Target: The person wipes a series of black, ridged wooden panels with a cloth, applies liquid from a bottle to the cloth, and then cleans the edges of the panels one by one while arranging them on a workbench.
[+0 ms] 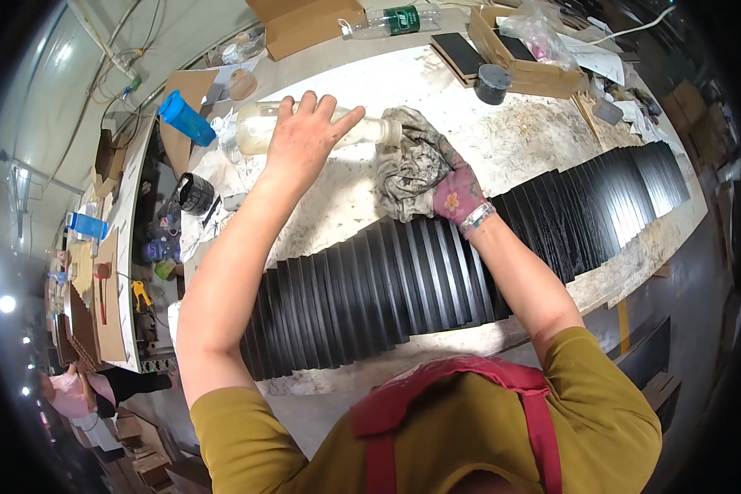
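Observation:
My bare left hand (301,144) is wrapped over a clear plastic bottle (257,130), its fingers spread across the bottle's side. The bottle lies tipped on its side in the air, with its mouth against a crumpled grey, black-stained rag (410,165). My right hand (459,191), in a pink flowered glove, grips the rag; its fingertips are partly hidden by the cloth. Just below both hands, a long overlapping row of glossy black strips (346,296) runs across the worktable (519,136), and my right forearm passes over it.
At the back stand a black round pot (492,82), a cardboard box (543,76) and an empty bottle with a green label (403,20). To the left are a blue cup (185,118) and a black tin (195,193). Another person (82,387) is at far left.

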Available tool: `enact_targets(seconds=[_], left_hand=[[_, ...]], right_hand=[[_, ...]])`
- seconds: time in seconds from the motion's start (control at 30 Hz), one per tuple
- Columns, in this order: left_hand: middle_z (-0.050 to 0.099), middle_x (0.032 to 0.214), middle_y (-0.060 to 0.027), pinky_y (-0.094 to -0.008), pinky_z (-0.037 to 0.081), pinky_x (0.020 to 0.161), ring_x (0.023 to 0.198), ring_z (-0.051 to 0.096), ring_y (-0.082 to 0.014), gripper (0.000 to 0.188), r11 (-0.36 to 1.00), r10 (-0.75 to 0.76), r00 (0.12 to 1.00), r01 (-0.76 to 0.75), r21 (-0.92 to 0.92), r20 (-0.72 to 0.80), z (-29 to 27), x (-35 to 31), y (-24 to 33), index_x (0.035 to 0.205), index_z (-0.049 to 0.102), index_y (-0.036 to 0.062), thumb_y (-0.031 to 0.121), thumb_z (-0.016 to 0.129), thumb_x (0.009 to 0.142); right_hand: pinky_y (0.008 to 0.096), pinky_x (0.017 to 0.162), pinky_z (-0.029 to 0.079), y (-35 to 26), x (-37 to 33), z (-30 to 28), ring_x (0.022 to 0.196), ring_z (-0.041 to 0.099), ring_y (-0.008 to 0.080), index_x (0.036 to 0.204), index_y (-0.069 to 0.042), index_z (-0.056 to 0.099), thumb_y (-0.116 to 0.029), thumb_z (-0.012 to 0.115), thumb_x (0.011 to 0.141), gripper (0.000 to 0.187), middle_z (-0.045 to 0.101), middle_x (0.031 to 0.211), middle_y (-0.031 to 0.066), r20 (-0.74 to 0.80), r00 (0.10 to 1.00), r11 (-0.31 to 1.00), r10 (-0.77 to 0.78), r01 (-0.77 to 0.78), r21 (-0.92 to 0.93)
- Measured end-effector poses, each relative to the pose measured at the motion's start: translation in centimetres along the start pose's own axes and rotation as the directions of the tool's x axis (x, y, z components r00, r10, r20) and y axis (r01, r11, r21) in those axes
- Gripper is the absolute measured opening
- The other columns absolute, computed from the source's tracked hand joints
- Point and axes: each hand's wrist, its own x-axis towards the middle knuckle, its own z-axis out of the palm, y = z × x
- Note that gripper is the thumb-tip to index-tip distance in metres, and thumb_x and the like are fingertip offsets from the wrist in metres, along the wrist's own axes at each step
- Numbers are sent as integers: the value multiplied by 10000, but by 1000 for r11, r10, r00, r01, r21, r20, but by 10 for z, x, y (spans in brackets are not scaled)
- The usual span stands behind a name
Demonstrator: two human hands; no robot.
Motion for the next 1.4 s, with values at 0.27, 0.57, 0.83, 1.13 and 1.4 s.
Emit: enact_targets(seconds=[0.27,0.57,0.83,1.13,1.4], left_hand=[[542,1005,-40,-456,416,910,1013,533,-232,611,998,63,995,-65,18,83,14,6,3,1302,533,326,-2,558,787],[542,984,-37,-426,410,873,984,534,-229,612,998,48,990,-43,-34,133,8,9,2,1299,546,306,-42,543,796],[569,1025,-53,-435,421,867,980,544,-254,634,980,-9,979,49,-192,202,35,-2,-2,1301,550,306,-38,558,768],[530,1193,-194,-434,462,960,1113,540,-367,878,144,-648,723,425,-894,239,143,2,58,1402,394,104,251,794,634],[347,1428,-287,-424,306,1124,1333,349,-398,1101,96,-541,691,616,-782,478,120,-24,63,1474,213,30,358,837,628]], right_hand=[[445,1137,287,-4,-2,-29,1320,421,280,1354,-42,476,-290,326,1017,444,488,1407,127,110,994,997,-1,-8,80],[413,1129,316,-7,3,-19,1301,443,262,1346,-37,476,-243,304,1013,428,505,1390,120,-196,971,988,-134,114,-108],[334,1121,332,-20,34,-69,1257,475,189,1360,-62,438,-166,394,992,385,544,1345,66,27,992,907,-121,121,-404],[463,1134,273,-53,-10,-47,1320,436,276,1355,-57,502,-372,475,929,531,517,1388,123,283,959,-995,16,-12,94],[450,1167,205,-107,-3,-120,1386,333,258,1459,-89,351,-388,404,973,573,389,1496,80,234,954,865,185,-45,-499]])
